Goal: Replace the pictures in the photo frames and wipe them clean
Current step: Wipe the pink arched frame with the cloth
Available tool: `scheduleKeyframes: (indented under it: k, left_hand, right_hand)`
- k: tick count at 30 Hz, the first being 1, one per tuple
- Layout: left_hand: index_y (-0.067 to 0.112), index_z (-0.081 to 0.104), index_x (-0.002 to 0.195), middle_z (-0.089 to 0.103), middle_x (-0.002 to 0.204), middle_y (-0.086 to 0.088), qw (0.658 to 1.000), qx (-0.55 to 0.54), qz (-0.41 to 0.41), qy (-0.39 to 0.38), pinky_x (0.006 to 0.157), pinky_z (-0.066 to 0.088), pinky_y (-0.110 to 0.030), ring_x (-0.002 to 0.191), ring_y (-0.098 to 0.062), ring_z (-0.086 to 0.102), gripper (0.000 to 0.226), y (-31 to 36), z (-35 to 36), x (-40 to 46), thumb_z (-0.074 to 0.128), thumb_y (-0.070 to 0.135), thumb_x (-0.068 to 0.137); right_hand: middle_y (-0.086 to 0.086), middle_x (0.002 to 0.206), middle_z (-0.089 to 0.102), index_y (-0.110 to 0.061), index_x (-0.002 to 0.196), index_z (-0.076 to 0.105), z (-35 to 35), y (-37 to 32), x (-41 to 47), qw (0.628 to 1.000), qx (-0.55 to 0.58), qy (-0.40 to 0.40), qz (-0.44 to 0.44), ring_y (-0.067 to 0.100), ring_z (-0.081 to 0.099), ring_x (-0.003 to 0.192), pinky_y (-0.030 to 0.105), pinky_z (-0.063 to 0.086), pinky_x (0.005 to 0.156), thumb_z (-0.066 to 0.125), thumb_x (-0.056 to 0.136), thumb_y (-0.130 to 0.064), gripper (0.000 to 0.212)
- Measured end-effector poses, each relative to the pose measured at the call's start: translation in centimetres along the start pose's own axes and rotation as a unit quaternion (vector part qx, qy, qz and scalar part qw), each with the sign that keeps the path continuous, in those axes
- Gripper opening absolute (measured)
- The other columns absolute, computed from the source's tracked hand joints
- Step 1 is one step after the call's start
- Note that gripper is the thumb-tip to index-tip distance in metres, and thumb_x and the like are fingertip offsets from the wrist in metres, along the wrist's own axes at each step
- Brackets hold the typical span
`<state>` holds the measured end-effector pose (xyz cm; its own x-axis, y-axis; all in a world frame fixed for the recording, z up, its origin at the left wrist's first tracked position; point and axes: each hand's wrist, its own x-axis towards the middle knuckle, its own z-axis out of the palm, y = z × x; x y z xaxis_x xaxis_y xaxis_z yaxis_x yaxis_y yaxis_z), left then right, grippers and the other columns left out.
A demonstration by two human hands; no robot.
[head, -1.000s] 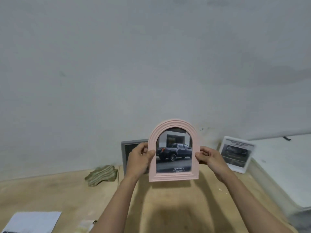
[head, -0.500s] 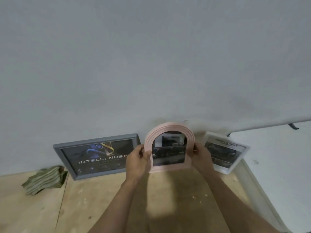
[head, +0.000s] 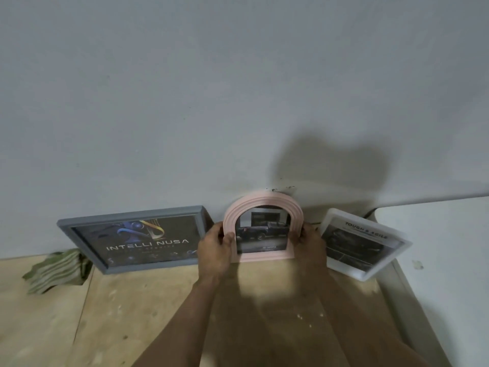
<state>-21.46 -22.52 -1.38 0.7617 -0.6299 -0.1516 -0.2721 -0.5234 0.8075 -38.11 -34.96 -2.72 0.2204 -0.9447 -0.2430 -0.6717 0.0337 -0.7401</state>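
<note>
A pink arched photo frame (head: 263, 205) with a picture of a dark pickup truck stands upright against the wall, its base on the wooden surface (head: 148, 308). My left hand (head: 215, 246) grips its left edge, thumb on the front. My right hand (head: 311, 241) grips its right edge. Left of it a grey rectangular frame (head: 132, 241) with a dark poster leans on the wall. To the right, a white frame (head: 363, 243) with a car picture leans tilted.
A folded green cloth (head: 57, 270) lies at the left by the grey frame. A white table or cabinet top (head: 444, 247) borders the wooden surface on the right. The grey wall (head: 238, 88) fills the upper view.
Both hands carried the pink frame away from me and lowered it to the wall between the grey and white frames. The view swung right, bringing the whole grey frame into sight.
</note>
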Motion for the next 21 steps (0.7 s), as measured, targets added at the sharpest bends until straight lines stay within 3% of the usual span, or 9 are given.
scheduleKeyframes:
  k: [6, 12, 14, 17, 19, 21]
  left_hand:
    - [0.015, 0.067, 0.119, 0.074, 0.104, -0.001, 1.000, -0.008, 0.001, 0.012, 0.083, 0.055, -0.033, 0.092, -0.019, 0.067, 0.024, -0.5, 0.4, -0.2, 0.062, 0.017, 0.096]
    - [0.010, 0.062, 0.127, 0.070, 0.118, -0.007, 0.998, -0.004, -0.003, 0.056, 0.087, 0.048, -0.028, 0.104, -0.023, 0.065, 0.032, -0.1, 1.1, -0.7, 0.063, 0.017, 0.096]
    - [0.006, 0.057, 0.130, 0.060, 0.126, -0.010, 0.995, -0.004, -0.001, 0.101, 0.093, 0.046, -0.031, 0.108, -0.024, 0.061, 0.038, 0.3, 1.6, -1.3, 0.065, 0.019, 0.095]
    - [0.005, 0.056, 0.115, 0.052, 0.118, -0.012, 0.987, -0.001, 0.003, 0.162, 0.087, 0.047, -0.037, 0.097, -0.029, 0.060, 0.028, 0.8, 2.1, -2.6, 0.065, 0.019, 0.092]
    - [0.008, 0.057, 0.109, 0.054, 0.113, -0.010, 0.990, -0.010, 0.022, 0.142, 0.082, 0.048, -0.038, 0.093, -0.028, 0.059, 0.019, 1.4, 2.6, -3.9, 0.062, 0.016, 0.092]
    - [0.013, 0.057, 0.109, 0.060, 0.109, -0.006, 0.996, -0.019, 0.043, 0.076, 0.083, 0.051, -0.039, 0.092, -0.023, 0.060, 0.016, 2.5, 3.7, -5.0, 0.061, 0.016, 0.093]
  right_hand:
    - [0.008, 0.097, 0.070, -0.009, 0.104, 0.065, 0.1, 0.3, 0.0, 0.999, 0.031, -0.010, -0.011, 0.022, 0.063, 0.086, 0.031, 0.047, 0.077, 0.057, 0.095, -0.017, 0.015]
    - [0.007, 0.090, 0.065, -0.007, 0.104, 0.062, 1.6, 0.8, -1.3, 0.998, 0.054, 0.040, -0.009, 0.028, 0.064, 0.088, 0.024, 0.038, 0.068, 0.054, 0.096, -0.017, 0.015]
    - [0.009, 0.106, 0.066, -0.009, 0.118, 0.056, 2.4, 0.7, -2.1, 0.995, 0.073, 0.061, -0.010, 0.027, 0.063, 0.099, 0.026, 0.043, 0.076, 0.058, 0.093, -0.017, 0.026]
    - [0.005, 0.122, 0.061, -0.019, 0.132, 0.045, 2.7, 0.9, -3.8, 0.994, 0.089, 0.065, -0.013, 0.024, 0.058, 0.113, 0.036, 0.048, 0.093, 0.061, 0.091, -0.018, 0.044]
    - [0.004, 0.127, 0.058, -0.021, 0.136, 0.043, 1.8, 1.2, -5.4, 0.992, 0.104, 0.074, -0.005, 0.024, 0.056, 0.117, 0.042, 0.049, 0.096, 0.061, 0.090, -0.019, 0.049]
    - [0.006, 0.126, 0.060, -0.016, 0.135, 0.048, 0.2, 1.5, -6.8, 0.985, 0.120, 0.120, -0.014, 0.022, 0.058, 0.112, 0.039, 0.051, 0.093, 0.061, 0.090, -0.017, 0.047]
